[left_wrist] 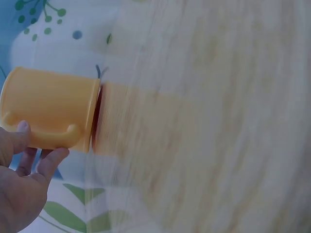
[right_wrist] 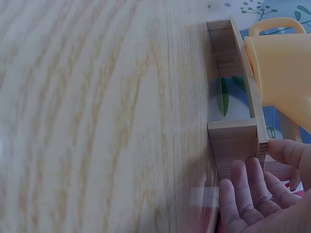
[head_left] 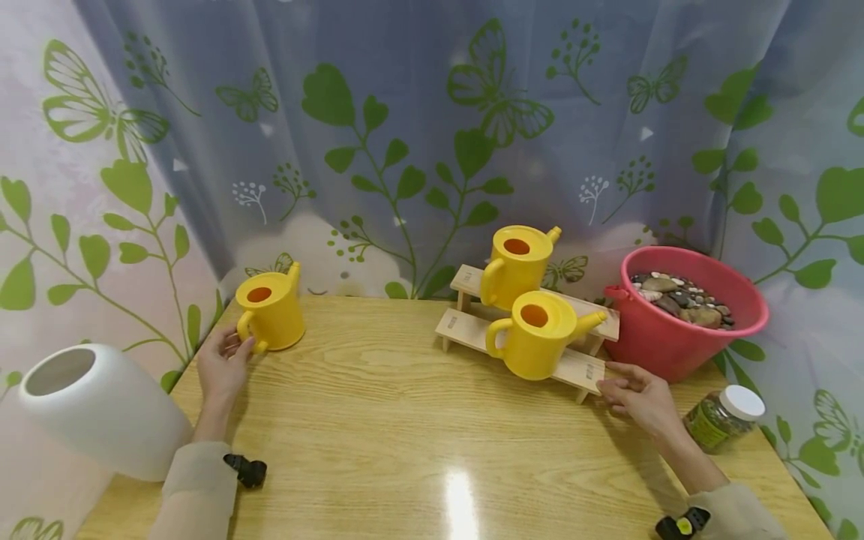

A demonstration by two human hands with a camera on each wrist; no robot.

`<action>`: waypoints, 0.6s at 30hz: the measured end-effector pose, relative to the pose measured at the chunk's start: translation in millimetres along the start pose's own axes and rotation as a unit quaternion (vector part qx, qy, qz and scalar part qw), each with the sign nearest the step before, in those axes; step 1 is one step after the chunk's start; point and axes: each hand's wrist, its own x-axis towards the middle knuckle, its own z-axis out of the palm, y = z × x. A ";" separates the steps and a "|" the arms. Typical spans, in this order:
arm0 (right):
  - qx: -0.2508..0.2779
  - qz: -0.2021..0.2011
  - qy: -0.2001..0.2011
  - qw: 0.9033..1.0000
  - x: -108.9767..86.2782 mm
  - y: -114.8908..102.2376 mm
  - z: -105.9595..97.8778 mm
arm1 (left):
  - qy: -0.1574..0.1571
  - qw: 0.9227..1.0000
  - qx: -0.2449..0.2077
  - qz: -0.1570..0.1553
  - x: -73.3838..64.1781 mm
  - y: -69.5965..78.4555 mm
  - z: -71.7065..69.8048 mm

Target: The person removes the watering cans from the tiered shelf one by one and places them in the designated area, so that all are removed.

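Three watering cans [head_left: 540, 349], two wooden boards [head_left: 464, 330]. One bucket [head_left: 675, 346], one vase [head_left: 108, 420], one lidded jar [head_left: 715, 421], one worktop [head_left: 378, 435].

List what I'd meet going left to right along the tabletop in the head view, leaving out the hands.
White vase → lone yellow watering can → two-step wooden stand → pink bucket.

I have my left arm [head_left: 213, 421] stretched toward the far left, the left hand [head_left: 225, 364] pinching with thumb and fingers. My right arm [head_left: 691, 456] angles in from the near right, the right hand [head_left: 643, 400] gripping with its fingertips, fingers bent.
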 end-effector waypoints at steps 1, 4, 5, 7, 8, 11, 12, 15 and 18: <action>-0.002 0.000 0.000 1.000 0.0 0.1 0.0 | 0.001 1.000 0.003 0.000 0.2 -0.7 -0.2; -0.003 0.001 0.001 1.000 -0.4 -0.3 0.4 | -0.004 1.000 0.012 -0.012 0.5 -3.4 -1.4; -0.003 0.001 0.002 1.000 -0.6 -0.6 0.6 | -0.006 1.000 0.014 -0.016 0.5 -4.3 -2.1; -0.003 0.001 0.001 1.000 -1.2 -1.3 1.0 | -0.011 0.999 0.018 -0.025 0.1 -5.4 -3.6; -0.002 0.002 0.001 1.000 -1.5 -1.8 1.2 | -0.013 0.999 0.021 -0.030 0.0 -5.6 -4.5; 0.001 0.001 -0.001 1.000 -2.7 -3.2 1.5 | -0.011 0.999 0.000 -0.036 0.8 -1.5 -6.1; 0.002 0.001 -0.002 1.000 -3.1 -3.7 1.5 | -0.008 0.999 -0.013 -0.035 1.5 1.6 -6.4; 0.002 -0.002 -0.002 1.000 -4.0 -5.2 1.3 | 0.000 0.998 -0.061 -0.028 5.5 16.2 -6.0; 0.002 -0.003 -0.002 1.000 -4.7 -6.3 1.3 | -0.001 0.996 -0.084 -0.017 9.7 35.4 -4.2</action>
